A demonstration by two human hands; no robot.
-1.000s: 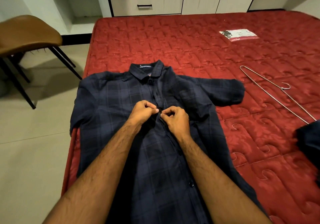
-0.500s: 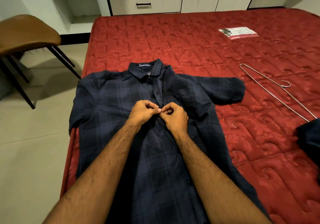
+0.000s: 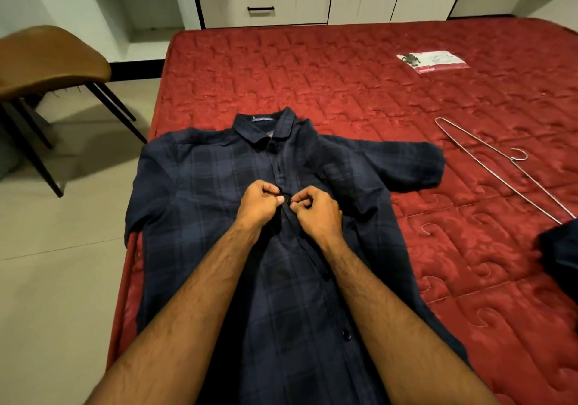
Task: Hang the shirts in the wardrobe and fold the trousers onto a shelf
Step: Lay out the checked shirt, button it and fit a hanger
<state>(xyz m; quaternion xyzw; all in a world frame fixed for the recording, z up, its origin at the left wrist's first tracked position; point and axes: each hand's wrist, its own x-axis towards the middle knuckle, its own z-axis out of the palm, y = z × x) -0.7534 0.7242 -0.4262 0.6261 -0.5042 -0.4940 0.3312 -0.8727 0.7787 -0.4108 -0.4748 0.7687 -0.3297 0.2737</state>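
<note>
A single head-worn wide-angle camera looked forward and steeply down along the forearms, close above the near corner of the bed [image 3: 359,91], facing the drawers [image 3: 262,7] beyond its far edge.

Setting: home bedroom | evidence — red quilted mattress [image 3: 359,85], cream drawer unit [image 3: 262,4] against the wall, brown chair [image 3: 47,60] on tiled floor [image 3: 62,248] — domestic, lived-in

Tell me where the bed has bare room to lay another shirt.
Bare mattress lies beyond the shirt collar, left of the leaflet. The right side is crowded by the hanger and dark cloth.
</note>
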